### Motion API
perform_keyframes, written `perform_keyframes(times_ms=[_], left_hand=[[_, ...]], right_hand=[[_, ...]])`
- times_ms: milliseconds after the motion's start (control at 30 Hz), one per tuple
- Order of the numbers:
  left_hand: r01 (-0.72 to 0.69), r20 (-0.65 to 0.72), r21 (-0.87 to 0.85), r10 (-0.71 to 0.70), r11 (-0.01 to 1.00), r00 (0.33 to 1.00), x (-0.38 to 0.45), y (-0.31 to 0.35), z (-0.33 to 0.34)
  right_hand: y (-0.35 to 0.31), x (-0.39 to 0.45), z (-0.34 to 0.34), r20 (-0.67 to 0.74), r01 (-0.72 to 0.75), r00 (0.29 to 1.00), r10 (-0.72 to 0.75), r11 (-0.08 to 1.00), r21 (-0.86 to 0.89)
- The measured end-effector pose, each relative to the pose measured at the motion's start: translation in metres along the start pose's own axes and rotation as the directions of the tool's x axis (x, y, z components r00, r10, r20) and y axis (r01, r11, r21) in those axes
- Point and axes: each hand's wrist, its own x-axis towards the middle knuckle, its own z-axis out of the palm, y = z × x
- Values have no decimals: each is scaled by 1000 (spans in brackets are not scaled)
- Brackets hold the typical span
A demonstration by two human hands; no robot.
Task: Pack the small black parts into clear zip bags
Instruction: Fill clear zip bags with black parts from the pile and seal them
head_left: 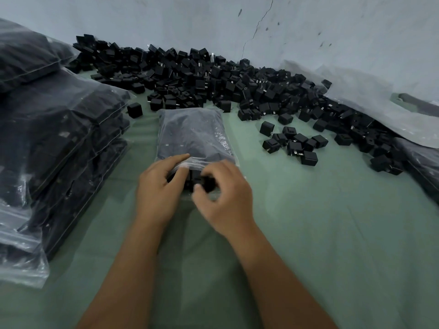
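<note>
Two hands work at the near, open end of a clear bag [193,136] lying flat on the green cloth [320,233] in the middle of the view. The bag is already dark with black parts. The left hand [158,188] holds the bag's mouth, its fingers curled over the plastic lip. The right hand [225,195] is blurred; its fingers are bent around a few black parts [202,179] at the opening, though how firmly it grips them I cannot tell. Behind the bag a long pile [213,77] of loose black parts runs along the wall [237,22], with a small cluster [293,144] apart to the right. Filled bags [66,138] are stacked at the left.
</note>
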Motion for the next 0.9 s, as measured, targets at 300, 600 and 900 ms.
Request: perform_keyframes(times_ms=[300, 600, 900], left_hand=[[-108, -19, 93, 110, 990, 994, 1, -3, 2], [1, -17, -33, -1, 999, 1000, -3, -1, 1], [64, 2, -90, -64, 994, 998, -3, 4, 0]], right_hand=[[8, 3, 9, -87, 154, 974, -210, 890, -428], [-1, -3, 6, 176, 80, 984, -22, 941, -328], [-6, -2, -2, 254, -18, 966, 56, 988, -150]])
